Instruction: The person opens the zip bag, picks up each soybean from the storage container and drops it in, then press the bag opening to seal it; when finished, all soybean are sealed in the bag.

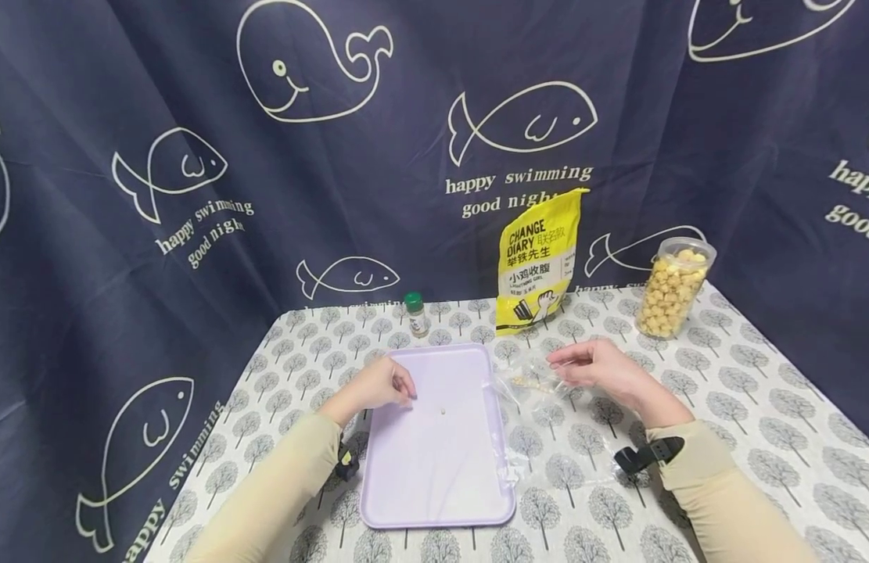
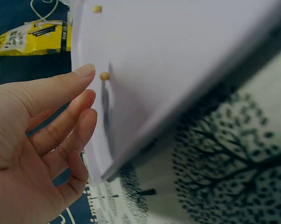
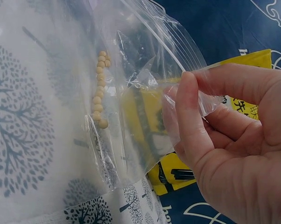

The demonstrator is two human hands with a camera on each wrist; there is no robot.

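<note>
My right hand (image 1: 606, 375) pinches the edge of a clear zip-lock bag (image 3: 145, 70) between thumb and fingers. Inside the bag, several round yellow soybeans (image 3: 100, 93) lie in a row along a fold. Over the left side of a pale purple tray (image 1: 434, 477), my left hand (image 1: 383, 383) hovers with loosely bent fingers and nothing visible between them. Just beyond its thumb tip, the left wrist view has one soybean (image 2: 104, 75) on the tray, with a second soybean (image 2: 97, 9) farther off. The bag lies along the tray's right edge.
Behind the tray stands a small green-capped bottle (image 1: 416, 314). A yellow snack bag (image 1: 540, 266) is upright at the back, and a clear tub of yellow popcorn-like puffs (image 1: 673, 293) stands at the back right. A navy curtain (image 1: 378, 188) hangs behind the tree-patterned tablecloth (image 1: 779, 446).
</note>
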